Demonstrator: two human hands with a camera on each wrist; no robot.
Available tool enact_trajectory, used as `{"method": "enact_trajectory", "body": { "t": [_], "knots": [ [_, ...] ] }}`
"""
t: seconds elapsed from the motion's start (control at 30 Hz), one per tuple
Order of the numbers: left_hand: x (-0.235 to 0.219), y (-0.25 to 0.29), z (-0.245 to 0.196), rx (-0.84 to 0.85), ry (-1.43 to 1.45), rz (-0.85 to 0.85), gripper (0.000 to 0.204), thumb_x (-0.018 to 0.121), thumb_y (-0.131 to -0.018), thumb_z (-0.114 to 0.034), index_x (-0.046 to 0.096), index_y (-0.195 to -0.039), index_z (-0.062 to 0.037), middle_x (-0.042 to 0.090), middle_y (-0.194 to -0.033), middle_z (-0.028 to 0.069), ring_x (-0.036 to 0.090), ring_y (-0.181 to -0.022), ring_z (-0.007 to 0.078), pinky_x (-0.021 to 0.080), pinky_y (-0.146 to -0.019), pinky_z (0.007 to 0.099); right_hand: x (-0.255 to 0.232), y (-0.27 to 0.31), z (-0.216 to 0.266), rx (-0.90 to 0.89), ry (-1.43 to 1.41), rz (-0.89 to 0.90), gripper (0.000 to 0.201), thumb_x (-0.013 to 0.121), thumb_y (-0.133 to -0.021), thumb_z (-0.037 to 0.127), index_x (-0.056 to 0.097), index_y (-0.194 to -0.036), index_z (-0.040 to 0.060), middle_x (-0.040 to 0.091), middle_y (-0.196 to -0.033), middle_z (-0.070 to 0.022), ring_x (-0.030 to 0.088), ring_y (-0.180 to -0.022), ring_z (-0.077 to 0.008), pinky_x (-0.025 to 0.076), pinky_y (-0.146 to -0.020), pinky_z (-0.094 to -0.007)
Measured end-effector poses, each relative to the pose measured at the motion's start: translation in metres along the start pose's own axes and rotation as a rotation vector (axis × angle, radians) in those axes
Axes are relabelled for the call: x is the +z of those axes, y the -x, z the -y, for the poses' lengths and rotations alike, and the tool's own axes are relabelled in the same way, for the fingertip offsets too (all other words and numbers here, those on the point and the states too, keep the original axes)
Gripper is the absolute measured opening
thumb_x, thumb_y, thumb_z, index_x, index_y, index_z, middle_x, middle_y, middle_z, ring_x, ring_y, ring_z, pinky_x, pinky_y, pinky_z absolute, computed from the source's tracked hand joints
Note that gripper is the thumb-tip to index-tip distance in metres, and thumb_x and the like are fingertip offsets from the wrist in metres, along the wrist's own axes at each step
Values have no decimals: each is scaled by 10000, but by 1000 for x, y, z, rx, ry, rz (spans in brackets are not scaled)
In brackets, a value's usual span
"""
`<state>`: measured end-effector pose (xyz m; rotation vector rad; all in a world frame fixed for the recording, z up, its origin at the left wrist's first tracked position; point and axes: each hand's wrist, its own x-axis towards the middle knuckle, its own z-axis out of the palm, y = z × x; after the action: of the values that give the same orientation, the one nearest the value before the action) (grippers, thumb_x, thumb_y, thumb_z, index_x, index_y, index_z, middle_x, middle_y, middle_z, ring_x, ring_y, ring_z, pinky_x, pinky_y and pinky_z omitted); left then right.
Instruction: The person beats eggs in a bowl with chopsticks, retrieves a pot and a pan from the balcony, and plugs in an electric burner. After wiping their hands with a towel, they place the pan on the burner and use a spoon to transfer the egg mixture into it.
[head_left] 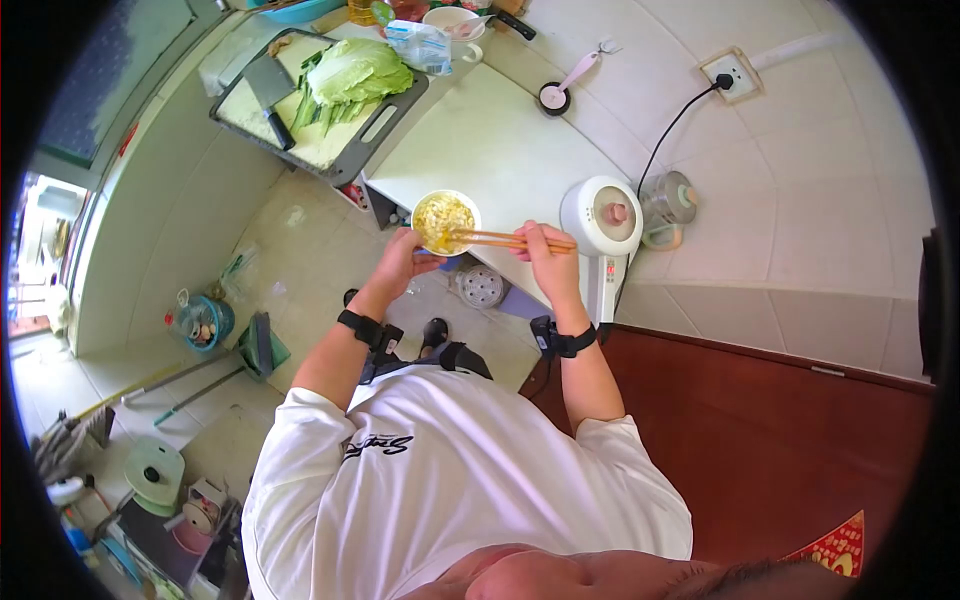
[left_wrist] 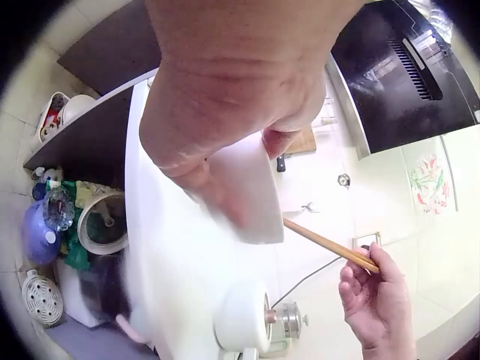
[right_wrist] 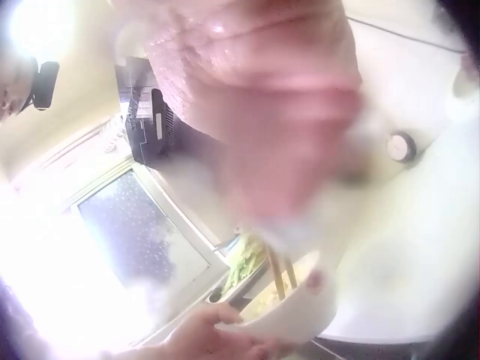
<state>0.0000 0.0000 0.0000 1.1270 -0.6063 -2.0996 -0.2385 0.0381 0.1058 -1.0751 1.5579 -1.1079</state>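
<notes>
My left hand holds a white bowl by its side, just off the front edge of the white counter. Inside the bowl lies yellow and white food in small pieces. Between the fingers of my right hand are wooden chopsticks, their tips down in the food. The right wrist view shows the chopsticks slanting into the bowl over its rim, while the right hand is blurred and close to the camera.
A white electric pot with a lid stands on the counter's right. Further left, a cutting board bears a cleaver and leafy cabbage. A black cord runs to the wall socket. Below stands a bin.
</notes>
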Motion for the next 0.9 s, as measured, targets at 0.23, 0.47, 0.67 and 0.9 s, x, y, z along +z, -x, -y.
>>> {"method": "enact_trajectory", "body": {
  "t": [0.23, 0.47, 0.67, 0.9],
  "knots": [
    [24, 60, 25, 54, 19, -53, 409, 470, -892, -194, 388, -1262, -40, 619, -1122, 155, 679, -879, 253, 560, -753, 323, -18, 45, 15, 5, 22, 79, 318, 564, -947, 235, 679, -854, -46, 679, -731, -93, 648, -630, -114, 525, -596, -223],
    [5, 80, 28, 75, 28, 26, 476, 520, -888, -219, 344, -1304, -69, 604, -1111, 163, 674, -863, 287, 549, -760, 352, 0, 72, 23, -9, 29, 7, 310, 576, -941, 246, 686, -866, -35, 681, -733, -78, 648, -631, -112, 524, -599, -219],
    [-21, 97, 18, 49, 35, 34, 468, 518, -882, -206, 349, -1298, -76, 569, -1156, 167, 673, -857, 304, 552, -776, 359, 30, 84, 32, -25, 100, 57, 307, 576, -936, 248, 690, -853, -23, 674, -704, -81, 634, -595, -107, 511, -566, -228],
    [-40, 115, -1, 32, 15, 42, 467, 483, -896, -173, 332, -1325, -62, 587, -1161, 181, 683, -857, 277, 568, -789, 351, 58, 93, 42, -6, 54, 49, 307, 567, -941, 251, 685, -850, -17, 673, -699, -79, 637, -593, -110, 514, -564, -218]
  ]
}}
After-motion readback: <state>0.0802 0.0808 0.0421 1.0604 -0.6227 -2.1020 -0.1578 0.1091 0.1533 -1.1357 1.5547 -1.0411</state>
